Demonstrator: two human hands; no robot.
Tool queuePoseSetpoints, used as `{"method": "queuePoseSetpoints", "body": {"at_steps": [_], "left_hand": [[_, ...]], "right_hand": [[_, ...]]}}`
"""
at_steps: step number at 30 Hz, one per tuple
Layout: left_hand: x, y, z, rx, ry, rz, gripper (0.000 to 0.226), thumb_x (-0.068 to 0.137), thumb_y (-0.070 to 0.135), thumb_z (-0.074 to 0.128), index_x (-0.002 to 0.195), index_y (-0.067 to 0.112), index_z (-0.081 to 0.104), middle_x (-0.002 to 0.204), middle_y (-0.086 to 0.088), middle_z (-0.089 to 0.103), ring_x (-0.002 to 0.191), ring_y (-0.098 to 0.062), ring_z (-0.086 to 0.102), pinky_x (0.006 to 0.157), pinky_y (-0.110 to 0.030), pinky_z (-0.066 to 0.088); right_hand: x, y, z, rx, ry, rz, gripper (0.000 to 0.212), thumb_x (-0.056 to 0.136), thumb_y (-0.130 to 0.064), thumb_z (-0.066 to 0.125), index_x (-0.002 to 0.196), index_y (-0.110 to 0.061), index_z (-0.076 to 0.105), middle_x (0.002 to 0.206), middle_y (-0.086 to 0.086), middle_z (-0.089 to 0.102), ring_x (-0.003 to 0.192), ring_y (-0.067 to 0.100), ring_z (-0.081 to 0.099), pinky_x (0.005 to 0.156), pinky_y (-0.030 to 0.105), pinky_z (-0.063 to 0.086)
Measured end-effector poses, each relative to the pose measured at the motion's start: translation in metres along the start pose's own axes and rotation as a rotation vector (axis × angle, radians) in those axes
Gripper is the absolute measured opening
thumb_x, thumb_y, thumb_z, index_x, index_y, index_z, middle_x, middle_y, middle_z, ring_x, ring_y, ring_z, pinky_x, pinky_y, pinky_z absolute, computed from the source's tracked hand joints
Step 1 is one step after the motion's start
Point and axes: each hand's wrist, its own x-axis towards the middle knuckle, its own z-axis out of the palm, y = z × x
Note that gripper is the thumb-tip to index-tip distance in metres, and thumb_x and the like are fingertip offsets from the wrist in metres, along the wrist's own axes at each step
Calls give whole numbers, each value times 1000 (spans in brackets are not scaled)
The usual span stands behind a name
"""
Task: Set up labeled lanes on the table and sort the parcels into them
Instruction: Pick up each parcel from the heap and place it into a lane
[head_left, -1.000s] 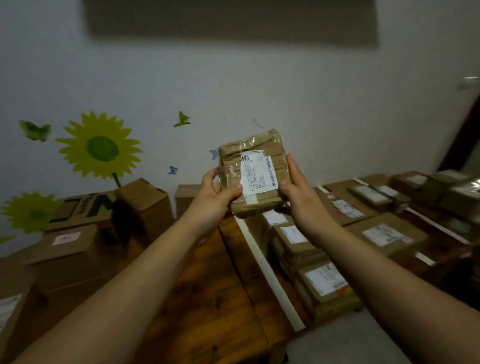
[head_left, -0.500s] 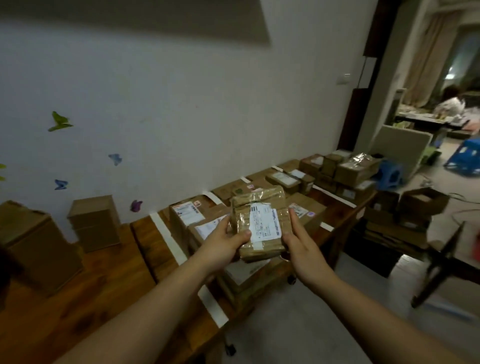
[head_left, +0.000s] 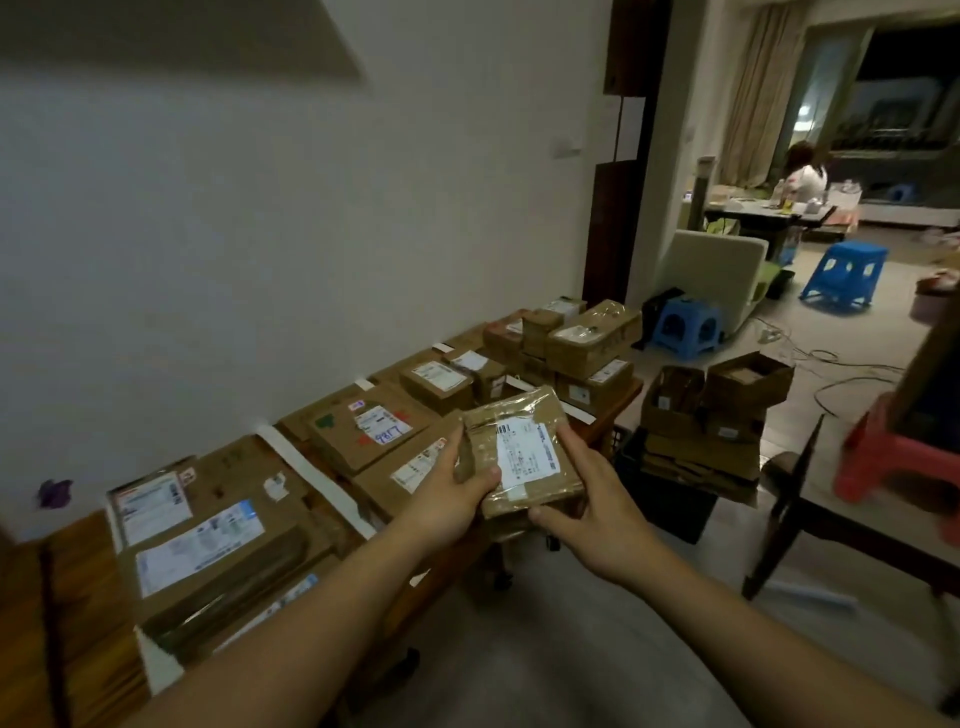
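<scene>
The left hand (head_left: 447, 493) gripped the taped parcel (head_left: 514, 415) at its 9 o'clock edge, with the thumb on top. The right hand (head_left: 597, 512) gripped the 3 to 5 o'clock edge. The parcel was held between both hands, label (head_left: 524, 457) upward, near the front edge of the desk (head_left: 31, 597). Sorted boxes (head_left: 363, 431) and a white tape strip (head_left: 311, 473) lay at 9 to 12 o'clock.
</scene>
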Motion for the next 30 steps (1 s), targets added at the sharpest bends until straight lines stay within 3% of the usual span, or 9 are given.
{"method": "queuePoseSetpoints", "body": {"at_steps": [3, 5, 8, 11, 14, 16, 19, 24, 30], "left_hand": [[34, -4, 8, 53, -7, -25, 75, 95, 35, 50, 149, 37, -2, 144, 4, 42, 123, -16, 49, 105, -35, 40], [59, -8, 10, 55, -21, -29, 74, 96, 35, 49, 149, 36, -1, 146, 3, 41, 126, -18, 47, 107, -35, 38], [103, -15, 6, 95, -34, -17, 71, 97, 34, 47, 149, 34, 0, 147, 3, 40, 129, -18, 44, 100, -28, 34], [157, -24, -1, 72, -53, 9, 68, 96, 34, 48, 147, 39, 4, 141, 8, 44, 125, -17, 48, 105, -38, 40], [203, -28, -6, 26, -65, -19, 61, 95, 32, 49, 143, 43, 12, 121, 18, 50, 110, -10, 56, 88, -30, 52], [232, -34, -9, 37, -70, -36, 61, 96, 32, 48, 145, 40, 13, 134, 12, 50, 117, -11, 54, 96, -31, 49], [267, -47, -15, 152, -77, -77, 73, 91, 52, 45, 149, 38, 4, 148, 2, 39, 131, -18, 44, 109, -43, 38], [306, -66, -16, 203, -47, -142, 70, 94, 42, 47, 151, 31, 8, 146, 5, 41, 130, -15, 43, 108, -35, 37], [333, -81, 1, 307, 54, -222, 62, 95, 50, 39, 147, 43, 7, 148, 10, 35, 131, -13, 40, 109, -34, 32]], "right_hand": [[29, 23, -7, -25, 18, 12, 78, 83, -30, 72, 136, -55, 21, 147, -10, 28, 133, 11, 33, 106, 29, 36], [51, 36, -7, -34, 22, 32, 74, 83, -30, 72, 138, -50, 28, 145, -11, 31, 129, 8, 35, 104, 27, 37], [95, 56, -7, -82, 7, 43, 72, 81, -31, 73, 139, -45, 33, 143, -11, 34, 126, 6, 37, 105, 28, 38], [146, 73, -14, -161, -23, 39, 61, 84, -34, 69, 135, -45, 37, 140, -10, 40, 119, 3, 40, 103, 26, 40], [192, 87, -24, -243, -80, 45, 54, 88, -37, 63, 136, -41, 39, 136, -9, 44, 115, 2, 40, 98, 21, 38], [220, 95, -26, -266, -113, 47, 52, 89, -38, 62, 136, -39, 39, 136, -9, 45, 120, 5, 43, 101, 26, 41], [256, 106, -22, -303, -160, 46, 51, 90, -38, 60, 136, -35, 40, 135, -9, 47, 120, 4, 44, 102, 29, 43], [308, 134, -15, -397, -279, -33, 48, 94, -28, 57, 138, -32, 39, 136, -8, 47, 108, -5, 35, 83, 5, 31], [367, 173, -16, -370, -463, -75, 49, 94, -23, 56, 138, -34, 37, 143, -6, 44, 131, 13, 43, 103, 27, 40]]}}
